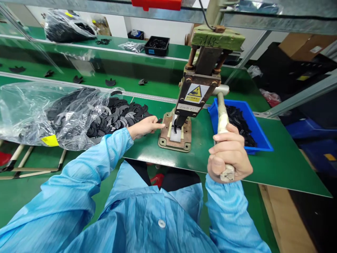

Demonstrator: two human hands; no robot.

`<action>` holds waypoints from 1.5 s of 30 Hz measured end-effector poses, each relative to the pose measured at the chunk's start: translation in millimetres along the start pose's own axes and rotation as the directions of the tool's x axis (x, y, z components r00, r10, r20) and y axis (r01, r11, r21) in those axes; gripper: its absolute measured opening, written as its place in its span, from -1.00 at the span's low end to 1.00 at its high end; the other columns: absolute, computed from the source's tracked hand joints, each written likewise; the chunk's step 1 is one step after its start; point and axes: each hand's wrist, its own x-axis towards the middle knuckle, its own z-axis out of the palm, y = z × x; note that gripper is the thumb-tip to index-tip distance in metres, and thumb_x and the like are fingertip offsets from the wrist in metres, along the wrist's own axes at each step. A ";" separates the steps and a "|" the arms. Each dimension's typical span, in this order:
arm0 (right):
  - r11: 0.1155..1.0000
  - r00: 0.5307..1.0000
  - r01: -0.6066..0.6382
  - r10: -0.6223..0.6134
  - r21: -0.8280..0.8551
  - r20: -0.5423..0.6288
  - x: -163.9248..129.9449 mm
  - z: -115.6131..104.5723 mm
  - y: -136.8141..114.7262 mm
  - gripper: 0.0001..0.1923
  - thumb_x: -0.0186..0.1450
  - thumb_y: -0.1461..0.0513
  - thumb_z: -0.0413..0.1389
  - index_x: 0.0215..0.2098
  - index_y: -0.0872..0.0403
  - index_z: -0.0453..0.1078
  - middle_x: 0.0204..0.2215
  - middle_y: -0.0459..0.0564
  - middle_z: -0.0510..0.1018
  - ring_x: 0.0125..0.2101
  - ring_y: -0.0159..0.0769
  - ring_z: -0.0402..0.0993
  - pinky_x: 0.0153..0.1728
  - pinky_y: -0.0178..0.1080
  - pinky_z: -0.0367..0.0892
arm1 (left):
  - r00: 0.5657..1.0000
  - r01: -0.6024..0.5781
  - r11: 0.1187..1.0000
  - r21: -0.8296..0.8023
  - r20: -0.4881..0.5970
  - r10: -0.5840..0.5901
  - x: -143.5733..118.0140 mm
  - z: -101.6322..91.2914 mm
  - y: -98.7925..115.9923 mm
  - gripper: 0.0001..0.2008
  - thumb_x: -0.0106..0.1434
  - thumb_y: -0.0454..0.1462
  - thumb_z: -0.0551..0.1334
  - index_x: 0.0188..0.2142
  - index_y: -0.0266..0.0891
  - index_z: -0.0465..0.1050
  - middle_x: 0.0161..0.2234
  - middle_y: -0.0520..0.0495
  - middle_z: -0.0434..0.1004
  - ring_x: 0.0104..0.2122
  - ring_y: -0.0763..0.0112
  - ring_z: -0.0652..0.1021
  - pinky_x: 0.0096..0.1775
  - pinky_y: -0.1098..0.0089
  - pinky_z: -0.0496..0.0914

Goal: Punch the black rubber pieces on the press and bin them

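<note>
My right hand is wrapped round the taped lever handle of a hand press. Left of the press base, my left hand is closed, with the index finger reaching to the base's edge. A small dark piece shows at its fingertips, pinched there; most of it is hidden. Under the ram, a black curved part stands at the pale metal plate. Beside my left hand lies a heap of black crescent-shaped parts, spilling out of a clear plastic bag.
A blue bin of black parts stands right of the press, behind the lever. Several black parts are spaced along the green ledge behind. On the farther shelf are a black tray and a filled bag. A metal shelf beam crosses overhead.
</note>
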 end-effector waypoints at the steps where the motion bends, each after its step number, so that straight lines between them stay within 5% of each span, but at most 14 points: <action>1: 1.000 1.000 0.008 -0.008 0.003 0.002 0.2 -0.2 0.0 -0.75 0.31 0.14 0.22 -0.52 -0.08 0.38 -0.60 -0.17 0.51 -0.29 -0.18 0.63 0.23 0.27 0.50 | 1.000 0.001 1.000 -0.026 -0.017 -0.001 1.3 1.1 -1.0 -0.44 0.12 -0.08 0.60 -0.44 -0.17 0.19 -0.59 0.19 0.24 -0.61 0.62 0.28 -0.50 0.53 0.22; 8: 1.000 1.000 0.010 -0.010 -0.005 0.002 0.8 -0.2 0.0 -0.76 0.27 0.17 0.22 -0.54 -0.03 0.36 -0.60 -0.15 0.50 -0.32 -0.15 0.59 0.23 0.34 0.45 | 0.991 -0.045 0.978 -0.206 -0.130 0.019 19.1 12.2 -7.8 -0.65 0.21 -0.25 0.56 -0.31 -0.25 0.38 -0.47 0.00 0.58 -0.47 0.49 0.58 -0.33 0.46 0.46; 12: 1.000 0.999 0.028 -0.028 -0.002 -0.022 1.3 1.9 1.0 -0.76 0.26 0.16 0.21 -0.54 -0.04 0.35 -0.62 -0.16 0.47 -0.34 -0.17 0.56 0.19 0.34 0.46 | 0.998 -0.026 0.971 -0.238 -0.064 0.011 26.7 21.4 -7.8 -0.67 0.26 -0.30 0.53 -0.18 -0.27 0.40 -0.44 -0.06 0.65 -0.47 0.44 0.63 -0.31 0.40 0.53; 20: 0.998 0.994 0.067 -0.065 0.018 -0.093 1.1 8.0 5.6 -0.64 0.26 0.10 0.24 -0.61 -0.01 0.27 -0.66 -0.15 0.41 -0.39 -0.21 0.55 0.15 0.28 0.49 | 0.995 -0.053 0.998 0.040 -0.082 0.056 37.5 33.0 -6.3 -0.67 0.28 -0.21 0.53 -0.39 -0.26 0.41 -0.53 0.01 0.55 -0.61 0.50 0.51 -0.51 0.45 0.44; 30: 0.997 0.986 0.069 -0.065 0.023 -0.153 -0.6 13.7 8.1 -0.62 0.29 0.08 0.24 -0.61 -0.02 0.29 -0.67 -0.19 0.39 -0.39 -0.25 0.55 0.14 0.23 0.52 | 0.999 -0.046 0.996 -0.074 -0.022 0.044 40.6 27.6 -2.1 -0.70 0.26 -0.30 0.55 -0.33 -0.30 0.43 -0.52 0.07 0.52 -0.61 0.56 0.53 -0.45 0.48 0.54; 45: 0.999 0.993 0.042 -0.044 -0.016 -0.105 -1.4 9.9 5.1 -0.53 0.36 0.02 0.23 -0.62 -0.01 0.25 -0.65 -0.21 0.38 -0.36 -0.30 0.56 0.16 0.16 0.52 | 0.996 -0.022 1.000 -0.001 0.081 0.022 57.2 21.9 -2.5 -0.61 0.26 -0.11 0.55 -0.35 -0.30 0.43 -0.48 0.01 0.54 -0.58 0.49 0.60 -0.49 0.49 0.53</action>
